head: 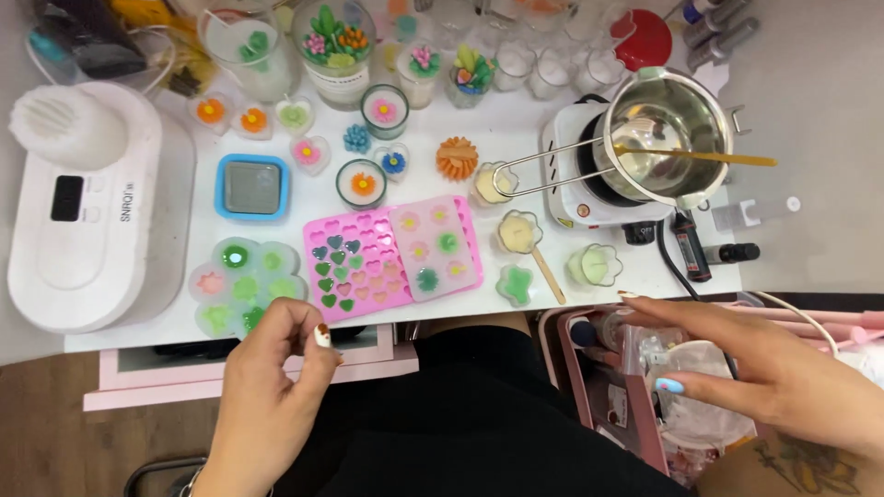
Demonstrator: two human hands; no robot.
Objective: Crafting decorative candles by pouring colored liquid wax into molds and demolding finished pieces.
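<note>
1. The left hand (272, 387) is raised in front of the body, fingers loosely curled, thumb tip meeting the forefinger, nothing visibly pinched.
2. The right hand (764, 368) reaches leftward, palm down, fingers stretched flat and slightly spread.
3. The hands are well apart.

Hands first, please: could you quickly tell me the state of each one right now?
Left hand: fingers curled, holding nothing visible, by the clear flower mould.
Right hand: open, fingers spread, empty, over the pink drawer.
</note>
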